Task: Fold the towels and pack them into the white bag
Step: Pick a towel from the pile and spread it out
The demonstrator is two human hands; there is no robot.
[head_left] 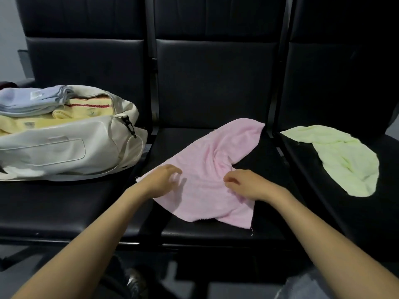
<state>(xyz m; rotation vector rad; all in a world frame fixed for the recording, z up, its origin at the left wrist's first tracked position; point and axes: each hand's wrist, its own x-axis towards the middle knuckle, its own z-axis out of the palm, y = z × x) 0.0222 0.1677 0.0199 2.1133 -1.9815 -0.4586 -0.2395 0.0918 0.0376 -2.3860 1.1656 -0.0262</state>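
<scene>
On the middle seat (216,231) of a row of black seats, the pink towel (205,160) is laid out unfolded and rumpled, with creases gathered near its centre. Both hands are placed at its near half. The left grip (164,180) is held just over the cloth with its fingers loosely curled and a shadow thrown beneath them, so it is judged to be released, with nothing taken up. The right grip (248,185) is rested on the towel with its fingers bent toward the bunched creases; whether cloth is pinched under them cannot be told. On the left seat (64,203), the white bag (64,147) is stood open, and part of the work is seen to be done already: a folded blue towel (28,100) is stacked at the top of its opening, and folded yellow towels (82,104) are packed beside and under it. On the right seat (313,190), well apart from the bag, a green towel (345,160) is left crumpled and untouched. The task is therefore judged to be somewhat past its middle. The pink towel is at the flattening stage, with no fold yet made, and it remains to be folded and packed. After it, the green towel is left to be treated the same way.
</scene>
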